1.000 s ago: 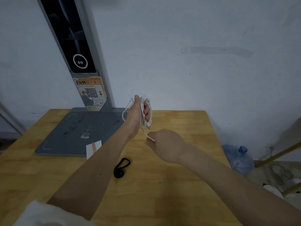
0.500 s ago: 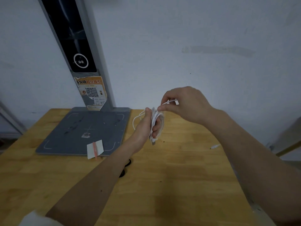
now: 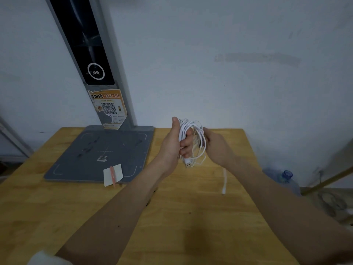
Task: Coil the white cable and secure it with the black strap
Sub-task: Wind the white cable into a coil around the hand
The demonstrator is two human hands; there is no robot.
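The white cable [image 3: 193, 129] is wound in several loops around my left hand [image 3: 172, 144], which grips the coil above the wooden table [image 3: 191, 217]. A USB plug [image 3: 188, 165] dangles under the coil. My right hand [image 3: 217, 146] holds the coil's right side, and a loose cable end [image 3: 224, 180] hangs down below it. The black strap lies on the table under my left forearm, almost wholly hidden; only a dark sliver [image 3: 147, 203] shows.
A grey flat base [image 3: 91, 150] with a tall post [image 3: 95, 54] stands at the table's back left. A white card with a red strip [image 3: 112, 175] lies at its front edge. A blue water bottle [image 3: 286, 178] sits on the floor to the right.
My right hand came down from above the coil to its right side, laying on another loop. The left hand rose slightly, and my left forearm now covers the strap.
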